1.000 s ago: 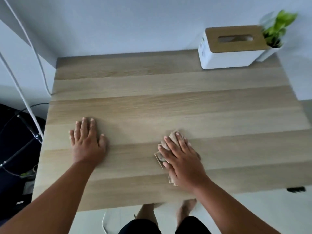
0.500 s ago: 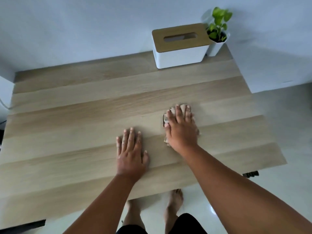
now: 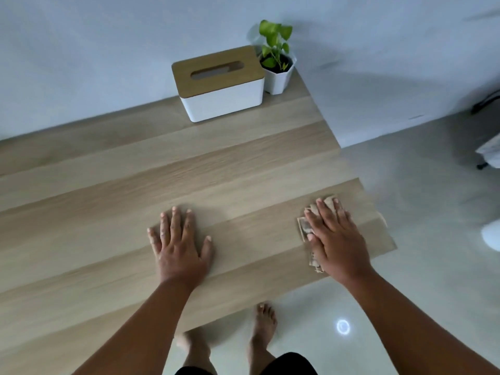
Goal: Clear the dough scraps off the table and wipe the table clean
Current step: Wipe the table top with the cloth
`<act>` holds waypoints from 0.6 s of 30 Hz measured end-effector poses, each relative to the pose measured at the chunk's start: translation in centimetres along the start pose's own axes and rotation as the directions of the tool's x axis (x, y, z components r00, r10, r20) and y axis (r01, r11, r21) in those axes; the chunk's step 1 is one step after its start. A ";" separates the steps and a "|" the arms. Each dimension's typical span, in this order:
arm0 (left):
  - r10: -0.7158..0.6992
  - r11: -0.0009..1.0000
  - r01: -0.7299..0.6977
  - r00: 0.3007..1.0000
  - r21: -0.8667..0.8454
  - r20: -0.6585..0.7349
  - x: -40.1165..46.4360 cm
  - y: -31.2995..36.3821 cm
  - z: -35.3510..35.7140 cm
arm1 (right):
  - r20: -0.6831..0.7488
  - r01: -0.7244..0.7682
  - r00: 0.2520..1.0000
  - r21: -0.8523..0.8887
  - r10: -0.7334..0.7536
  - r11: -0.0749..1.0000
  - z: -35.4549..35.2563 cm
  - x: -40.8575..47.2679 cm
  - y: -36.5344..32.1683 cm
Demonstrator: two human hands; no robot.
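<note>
**Cloth under our right hand near the table's right end**

Hands first: we count two, both ours, both palm-down on the one wooden table (image 3: 113, 201). Our left hand (image 3: 180, 247) lies flat on bare wood near the front edge, fingers stretched and slightly spread, thumb out to the side, gripping nothing. Our right hand (image 3: 335, 242) lies flat too, fingers straight and close together, pressing down on one cloth (image 3: 305, 226) rather than curled around it. The two hands are well apart.

We count one cloth, one tissue box (image 3: 220, 85), one potted plant (image 3: 276, 63), and two bare feet on the pale floor below the table's front edge. We see no dough scraps on the part of the tabletop in view.

We can read no brand, label or writing anywhere; the cloth shows a faint pattern along its left edge, too small to make out.

The cloth is beige, folded or bunched, and mostly hidden by our right hand. It peeks out past the fingertips and along the thumb side. It sits on the table close to the right end.

The tissue box is white with a slotted wooden lid and stands at the far edge by the wall. The plant's white pot stands just beside it, to its right.
</note>
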State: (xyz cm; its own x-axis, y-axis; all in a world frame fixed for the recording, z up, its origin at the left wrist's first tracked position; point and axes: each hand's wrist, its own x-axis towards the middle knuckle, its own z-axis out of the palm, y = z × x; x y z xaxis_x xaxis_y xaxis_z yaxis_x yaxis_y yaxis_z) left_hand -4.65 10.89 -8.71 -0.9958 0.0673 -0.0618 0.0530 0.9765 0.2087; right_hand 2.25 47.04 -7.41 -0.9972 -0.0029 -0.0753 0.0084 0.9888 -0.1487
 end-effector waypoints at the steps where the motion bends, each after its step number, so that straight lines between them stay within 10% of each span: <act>1: 0.000 1.000 0.000 1.000 0.009 -0.008 0.0 -0.1 0.1 | 0.009 -0.031 0.999 -0.009 0.031 0.999 -0.3 0.2 1.4; 11: -0.020 1.000 0.021 0.999 0.018 -0.036 0.2 -0.1 0.2 | -0.051 -0.270 0.961 0.046 0.272 0.962 0.1 2.3 -2.4; 18: -0.023 1.000 0.024 0.999 0.015 -0.025 0.2 0.0 -0.1 | -0.058 0.154 0.987 0.017 -0.153 0.988 1.8 -1.0 -3.0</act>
State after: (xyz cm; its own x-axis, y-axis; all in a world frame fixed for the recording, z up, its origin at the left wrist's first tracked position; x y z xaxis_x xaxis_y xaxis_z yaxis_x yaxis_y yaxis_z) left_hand -4.84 10.83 -8.60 -0.9983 0.0394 -0.0418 0.0307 0.9808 0.1927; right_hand 3.32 43.79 -8.69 -0.9894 -0.1453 0.0055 -0.1440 0.9739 -0.1756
